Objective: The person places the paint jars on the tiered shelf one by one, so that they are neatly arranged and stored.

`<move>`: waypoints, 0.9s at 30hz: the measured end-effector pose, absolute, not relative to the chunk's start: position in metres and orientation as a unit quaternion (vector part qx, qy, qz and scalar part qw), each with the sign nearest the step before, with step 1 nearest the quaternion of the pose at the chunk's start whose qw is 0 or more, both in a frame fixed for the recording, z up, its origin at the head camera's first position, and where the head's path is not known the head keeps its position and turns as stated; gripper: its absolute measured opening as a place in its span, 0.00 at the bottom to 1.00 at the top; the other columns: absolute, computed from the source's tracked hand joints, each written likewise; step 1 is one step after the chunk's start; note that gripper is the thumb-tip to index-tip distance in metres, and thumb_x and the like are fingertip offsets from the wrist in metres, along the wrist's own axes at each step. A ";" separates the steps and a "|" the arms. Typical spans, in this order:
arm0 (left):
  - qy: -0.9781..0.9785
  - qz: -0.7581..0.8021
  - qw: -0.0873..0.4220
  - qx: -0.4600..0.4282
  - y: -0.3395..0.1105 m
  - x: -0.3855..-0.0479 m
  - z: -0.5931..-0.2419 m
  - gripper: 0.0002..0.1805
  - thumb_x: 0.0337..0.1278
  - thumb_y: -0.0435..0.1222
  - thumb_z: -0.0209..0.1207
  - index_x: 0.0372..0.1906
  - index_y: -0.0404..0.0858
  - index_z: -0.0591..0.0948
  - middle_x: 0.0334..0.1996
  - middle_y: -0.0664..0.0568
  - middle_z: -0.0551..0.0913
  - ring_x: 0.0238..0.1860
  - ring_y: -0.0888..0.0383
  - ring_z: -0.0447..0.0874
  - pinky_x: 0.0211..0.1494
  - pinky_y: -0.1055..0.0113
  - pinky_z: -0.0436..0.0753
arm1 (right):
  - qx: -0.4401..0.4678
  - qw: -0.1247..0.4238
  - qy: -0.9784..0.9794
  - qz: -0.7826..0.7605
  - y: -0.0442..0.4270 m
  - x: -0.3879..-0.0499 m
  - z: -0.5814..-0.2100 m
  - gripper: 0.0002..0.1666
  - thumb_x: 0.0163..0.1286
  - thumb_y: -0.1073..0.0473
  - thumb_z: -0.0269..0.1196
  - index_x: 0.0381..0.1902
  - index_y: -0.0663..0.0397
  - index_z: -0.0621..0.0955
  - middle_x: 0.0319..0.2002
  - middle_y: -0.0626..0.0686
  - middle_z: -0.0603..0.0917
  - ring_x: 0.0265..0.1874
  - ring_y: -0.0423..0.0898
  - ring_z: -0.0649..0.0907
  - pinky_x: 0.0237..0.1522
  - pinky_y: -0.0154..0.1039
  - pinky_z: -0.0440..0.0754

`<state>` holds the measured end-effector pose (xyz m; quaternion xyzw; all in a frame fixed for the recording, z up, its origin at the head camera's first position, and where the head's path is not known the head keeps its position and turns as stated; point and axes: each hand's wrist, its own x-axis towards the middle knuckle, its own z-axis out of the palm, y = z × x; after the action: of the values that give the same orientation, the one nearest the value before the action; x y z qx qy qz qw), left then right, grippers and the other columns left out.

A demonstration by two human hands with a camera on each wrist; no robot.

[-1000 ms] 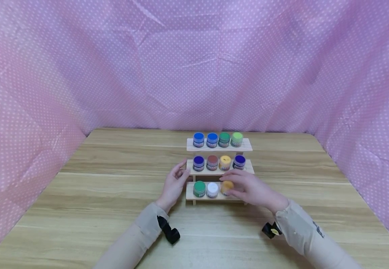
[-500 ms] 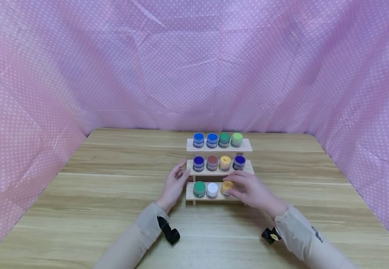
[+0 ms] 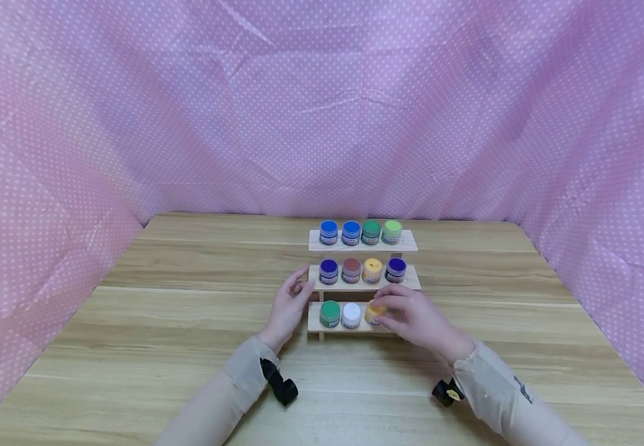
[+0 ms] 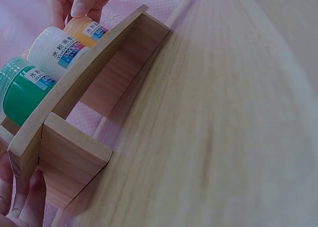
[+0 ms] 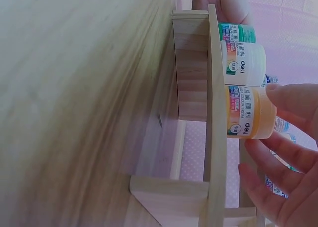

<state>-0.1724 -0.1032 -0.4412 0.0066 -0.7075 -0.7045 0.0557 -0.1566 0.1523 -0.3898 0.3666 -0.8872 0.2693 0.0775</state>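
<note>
My left hand (image 3: pixel 288 306) holds the left end of a three-tier wooden display stand (image 3: pixel 394 327), its fingertips at the shelf ends in the left wrist view. On the front tier, my right hand (image 3: pixel 417 316) pinches an orange-yellow paint jar (image 5: pixel 248 113) by its lid, between thumb and fingers. The jar sits on the shelf. Beside it stands a white paint jar (image 5: pixel 243 63), then a green paint jar (image 4: pixel 30 88) at the left end. From the head camera, fingers partly cover the orange-yellow jar.
The middle tier bears purple, reddish-brown and yellow jars, with a purple jar (image 3: pixel 396 270) at its right. Blue, green and light-green jars (image 3: pixel 392 231) line the top tier. A wooden tabletop (image 3: pixel 188 310) lies beneath, with pink dotted cloth (image 3: pixel 322 124) around it.
My right hand has shifted slightly right and down, its fingers drawing closer around the orange-yellow jar's lid. The left hand and the stand stay put.
</note>
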 end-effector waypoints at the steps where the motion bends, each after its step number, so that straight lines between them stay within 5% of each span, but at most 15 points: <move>1: -0.707 -0.705 0.056 0.008 -0.103 -0.172 -0.441 0.25 0.65 0.33 0.54 0.67 0.37 0.68 0.32 0.55 0.79 0.37 0.62 0.76 0.41 0.75 0.73 | 0.367 0.079 -0.887 0.268 0.152 -0.157 -0.390 0.13 0.55 0.59 0.71 0.41 0.48 0.86 0.44 0.46 0.82 0.44 0.43 0.81 0.45 0.38 0.82; 27: -0.711 -0.702 0.042 0.010 -0.105 -0.174 -0.441 0.26 0.66 0.35 0.54 0.67 0.38 0.67 0.33 0.54 0.79 0.40 0.59 0.76 0.43 0.73 0.74 | 0.394 0.067 -0.876 0.271 0.154 -0.155 -0.390 0.11 0.59 0.60 0.68 0.41 0.47 0.86 0.46 0.47 0.80 0.46 0.44 0.80 0.48 0.39 0.82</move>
<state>-0.1744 -0.1049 -0.4407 0.0098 -0.7108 -0.7021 0.0424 -0.1554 0.1539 -0.3901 0.3936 -0.8759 0.2708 0.0672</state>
